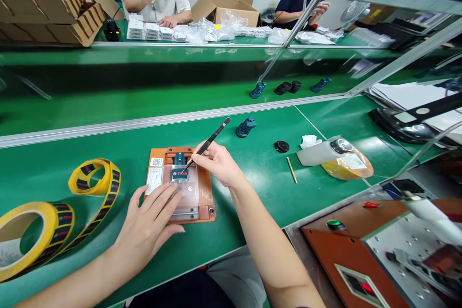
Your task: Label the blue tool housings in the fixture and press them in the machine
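My right hand (pixel 215 161) pinches black tweezers (pixel 212 138), their tips down on a dark blue label (pixel 179 174) with BOSCH lettering. That label lies at a clear plate on an orange-brown fixture (pixel 206 192). Flat on the clear plate, just below the label, rests my left hand (pixel 153 214) with its fingers spread. A dark teal part (pixel 179 159) sits in the fixture above the label. To the left, a yellow roll of labels (pixel 39 238) trails a strip that curls up into a loop (pixel 115 178).
Beyond the fixture stands a teal part (pixel 246 127). Further right are a black cap (pixel 281 146), a brass-coloured stick (pixel 291 170), a white bottle (pixel 317 153) and a tape roll (pixel 348 166). An orange machine (pixel 339 255) is at lower right. Two people work across the conveyor (pixel 108 101).
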{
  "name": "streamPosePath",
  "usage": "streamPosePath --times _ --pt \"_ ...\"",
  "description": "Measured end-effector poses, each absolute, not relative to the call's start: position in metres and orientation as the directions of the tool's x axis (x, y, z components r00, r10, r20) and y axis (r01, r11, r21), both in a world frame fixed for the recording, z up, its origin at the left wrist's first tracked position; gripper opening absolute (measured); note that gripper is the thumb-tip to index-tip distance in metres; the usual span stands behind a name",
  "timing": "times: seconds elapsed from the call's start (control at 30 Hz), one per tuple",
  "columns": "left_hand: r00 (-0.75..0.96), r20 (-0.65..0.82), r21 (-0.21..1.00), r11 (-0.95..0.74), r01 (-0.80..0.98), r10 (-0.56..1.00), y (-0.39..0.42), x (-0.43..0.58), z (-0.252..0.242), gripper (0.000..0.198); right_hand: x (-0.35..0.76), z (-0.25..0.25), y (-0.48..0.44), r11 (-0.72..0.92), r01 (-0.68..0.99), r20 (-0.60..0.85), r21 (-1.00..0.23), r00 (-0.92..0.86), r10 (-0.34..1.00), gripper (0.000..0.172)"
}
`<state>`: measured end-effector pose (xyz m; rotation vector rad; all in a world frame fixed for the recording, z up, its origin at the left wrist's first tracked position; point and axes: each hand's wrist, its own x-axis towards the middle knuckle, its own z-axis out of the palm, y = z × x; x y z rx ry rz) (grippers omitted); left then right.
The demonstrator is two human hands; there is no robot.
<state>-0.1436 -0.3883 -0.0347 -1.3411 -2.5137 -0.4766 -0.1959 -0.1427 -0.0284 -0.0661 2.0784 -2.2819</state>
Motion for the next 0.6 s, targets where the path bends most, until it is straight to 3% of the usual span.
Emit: streamPosePath --times 0.2,0.43,0.53,0.6 --pt "-0.582 0.341 0.137 0.573 0.808 0.738 -0.379 -0.152 -0.036 0.056 -0.195 -0.030 -0.141 -0.036 -0.005 0.008 -0.999 -0.997 -0.071 0.027" --pt "-0.590 0.269 0.154 0.571 0.807 0.761 -0.378 -0.155 -0.032 0.081 -0.197 -0.026 -0.144 -0.047 0.030 -0.028 -0.998 -0.999 -0.044 0.030" --pt "-0.578 0.252 0.167 0.553 0.816 0.776 -0.379 -0.159 -0.030 0.086 -0.191 -0.018 -0.135 -0.186 -0.026 0.001 -0.982 -0.992 0.129 0.034" --pt "-0.635 0.269 0.223 0.594 0.773 0.725 -0.379 -0.166 -0.031 0.089 -0.180 -0.015 -0.123 -0.135 -0.094 0.049 -0.986 -0.952 0.301 0.032"
